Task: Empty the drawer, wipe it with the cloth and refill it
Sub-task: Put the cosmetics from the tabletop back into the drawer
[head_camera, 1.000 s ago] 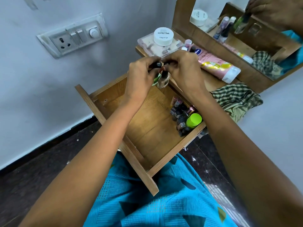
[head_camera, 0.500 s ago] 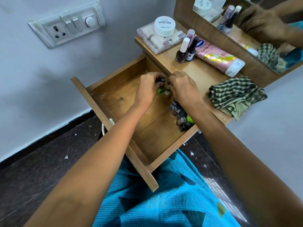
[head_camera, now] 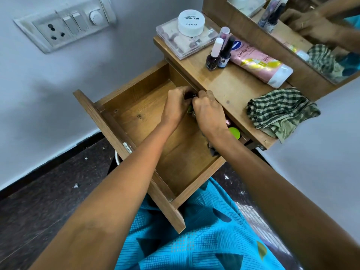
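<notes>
The wooden drawer (head_camera: 140,117) stands pulled out over my lap. My left hand (head_camera: 175,106) and my right hand (head_camera: 208,112) are low inside it at its far right corner, fingers curled round small nail polish bottles (head_camera: 190,109), mostly hidden between them. More small bottles and a green-capped one (head_camera: 234,132) lie along the drawer's right side under my right wrist. The checked cloth (head_camera: 280,112) lies bunched on the tabletop (head_camera: 229,88) to the right.
On the tabletop stand three upright nail polish bottles (head_camera: 218,53), a pink tube (head_camera: 259,61), and a clear case (head_camera: 175,38) with a white jar (head_camera: 191,21) on it. A mirror (head_camera: 303,32) backs the table. A wall socket panel (head_camera: 64,26) is at upper left.
Both hands came down from above the tabletop into the drawer's far right corner, still bunched together around small bottles. The camera tilted, bringing the tabletop bottles into clear view.
</notes>
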A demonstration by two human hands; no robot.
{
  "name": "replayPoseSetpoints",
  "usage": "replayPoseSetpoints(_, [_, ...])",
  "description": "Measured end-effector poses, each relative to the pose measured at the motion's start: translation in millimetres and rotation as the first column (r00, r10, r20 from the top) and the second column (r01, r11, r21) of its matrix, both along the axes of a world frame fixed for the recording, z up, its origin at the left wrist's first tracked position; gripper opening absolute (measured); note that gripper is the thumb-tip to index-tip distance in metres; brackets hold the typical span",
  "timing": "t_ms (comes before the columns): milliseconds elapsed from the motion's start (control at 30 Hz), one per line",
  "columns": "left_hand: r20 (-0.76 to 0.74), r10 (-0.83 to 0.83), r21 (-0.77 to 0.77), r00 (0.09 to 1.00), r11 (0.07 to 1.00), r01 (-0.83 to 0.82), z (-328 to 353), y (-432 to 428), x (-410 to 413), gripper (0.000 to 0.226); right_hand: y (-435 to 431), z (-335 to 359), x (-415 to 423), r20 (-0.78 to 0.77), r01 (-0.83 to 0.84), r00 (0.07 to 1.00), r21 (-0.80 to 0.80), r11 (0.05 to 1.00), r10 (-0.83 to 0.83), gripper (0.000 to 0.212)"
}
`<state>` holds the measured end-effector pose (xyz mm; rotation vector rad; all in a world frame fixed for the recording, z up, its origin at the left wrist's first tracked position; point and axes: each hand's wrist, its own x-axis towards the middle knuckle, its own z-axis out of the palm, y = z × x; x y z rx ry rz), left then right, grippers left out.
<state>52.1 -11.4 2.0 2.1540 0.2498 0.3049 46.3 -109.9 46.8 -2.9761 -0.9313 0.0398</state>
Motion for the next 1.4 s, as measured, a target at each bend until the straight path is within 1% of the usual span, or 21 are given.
replayPoseSetpoints(33, [-0.003, 0.004, 0.002, 1.0, 1.0, -0.004, -0.9, 0.7, 0.7, 0.021, 1.4, -1.8, -1.1, 0.009, 0.015, 1.0, 0.002, 1.0, -0.015, 0.036])
replayPoseSetpoints(67, [-0.004, 0.007, 0.0, 1.0, 1.0, -0.007, -1.6, 1.3, 1.5, 0.02, 3.4, -4.6, -2.1, 0.053, 0.029, 0.998, 0.001, 1.0, -0.029, 0.037])
replayPoseSetpoints(100, [-0.004, 0.008, -0.005, 1.0, 1.0, -0.008, -2.4, 1.8, 2.2, 0.02, 5.9, -4.2, -3.3, 0.073, 0.075, 0.994, 0.012, 0.997, -0.075, 0.039])
replayPoseSetpoints(167, [-0.01, 0.006, -0.019, 1.0, 1.0, -0.006, -3.7, 2.8, 2.8, 0.02, 9.8, -3.8, -4.1, 0.077, 0.095, 0.992, 0.021, 0.995, -0.096, 0.038])
replayPoseSetpoints(300, [-0.019, 0.0, -0.085, 1.0, 0.996, -0.002, -4.4, 4.4, 2.3, 0.02, 7.9, -9.2, -3.6, 0.021, 0.093, 0.996, -0.069, 0.993, -0.091, 0.035])
replayPoseSetpoints(367, [-0.033, -0.003, -0.094, 0.999, 0.996, 0.0, -4.6, 5.1, 1.2, 0.021, 8.3, -6.5, -5.6, -0.041, 0.092, 0.994, -0.136, 0.986, -0.098, 0.015])
replayPoseSetpoints(400, [-0.05, -0.008, -0.088, 0.999, 0.996, 0.003, -5.5, 5.0, 0.4, 0.023, 9.0, -5.5, -6.9, -0.027, 0.088, 0.995, -0.117, 0.989, -0.091, 0.008])
replayPoseSetpoints(500, [-0.112, -0.012, -0.072, 0.994, 0.997, 0.004, -12.2, 5.0, -1.8, 0.028, 7.4, -5.1, -7.6, -0.043, 0.09, 0.995, -0.119, 0.989, -0.095, 0.008])
replayPoseSetpoints(600, [-0.165, -0.021, -0.078, 0.986, 0.997, 0.008, -21.3, 4.9, -1.9, 0.032, 3.3, -10.3, -4.3, -0.038, 0.067, 0.997, -0.147, 0.987, -0.074, 0.027])
replayPoseSetpoints(633, [-0.175, -0.022, -0.079, 0.984, 0.997, 0.009, -24.5, 5.2, -1.8, 0.032, 4.8, -10.2, -5.0, -0.037, 0.069, 0.996, -0.163, 0.984, -0.076, 0.021])
replayPoseSetpoints(667, [-0.181, -0.02, -0.079, 0.983, 0.997, 0.005, -27.3, 5.3, -1.9, 0.031, 6.1, -8.9, -4.8, -0.016, 0.065, 0.998, -0.166, 0.984, -0.068, 0.008])
replayPoseSetpoints(700, [-0.186, -0.017, -0.09, 0.982, 0.996, 0.0, -29.7, 5.3, -2.0, 0.03, 5.1, -8.7, -5.0, 0.034, 0.069, 0.997, -0.142, 0.987, -0.065, 0.008])
replayPoseSetpoints(733, [-0.19, -0.018, -0.106, 0.982, 0.994, -0.002, -31.2, 5.0, -2.4, 0.029, 3.8, -5.4, -6.8, 0.018, 0.095, 0.995, -0.155, 0.983, -0.093, 0.015])
replayPoseSetpoints(767, [-0.191, -0.021, -0.124, 0.981, 0.992, -0.003, -31.8, 4.6, -2.6, 0.028, 3.6, -4.9, -6.0, 0.044, 0.134, 0.991, -0.125, 0.983, -0.129, 0.016])
replayPoseSetpoints(833, [-0.188, -0.028, -0.156, 0.982, 0.988, -0.002, -31.4, 3.6, -2.6, 0.026, 1.6, -6.3, -3.9, 0.011, 0.132, 0.991, -0.091, 0.987, -0.132, 0.023])
replayPoseSetpoints(867, [-0.192, -0.03, -0.166, 0.981, 0.986, -0.002, -30.7, 3.4, -2.4, 0.026, 0.5, -3.6, -3.9, 0.011, 0.128, 0.992, -0.053, 0.99, -0.128, 0.028])
replayPoseSetpoints(933, [-0.201, -0.033, -0.173, 0.979, 0.985, -0.002, -29.9, 3.5, -1.9, 0.027, -2.2, 0.8, -4.8, 0.009, 0.143, 0.99, -0.034, 0.989, -0.142, 0.033])
replayPoseSetpoints(1033, [-0.205, -0.025, -0.172, 0.978, 0.985, -0.011, -29.9, 3.8, -2.7, 0.028, -6.4, -0.1, -6.7, -0.042, 0.156, 0.987, 0.006, 0.988, -0.156, 0.032])
replayPoseSetpoints(1100, [-0.207, -0.024, -0.185, 0.978, 0.983, -0.015, -30.1, 3.7, -3.0, 0.028, -8.5, 1.0, -8.0, -0.039, 0.171, 0.985, 0.029, 0.985, -0.17, 0.032])
replayPoseSetpoints(1300, [-0.238, -0.06, -0.271, 0.969, 0.963, -0.007, -25.9, 7.1, -3.6, 0.03, -9.5, 7.4, -8.2, -0.072, 0.198, 0.979, 0.089, 0.976, -0.192, 0.031])
replayPoseSetpoints(1400, [-0.204, 0.032, -0.256, 0.979, 0.963, -0.084, -15.0, 9.3, -3.9, 0.027, -3.6, 12.1, -4.7, -0.035, 0.205, 0.979, 0.186, 0.961, -0.202, 0.028])
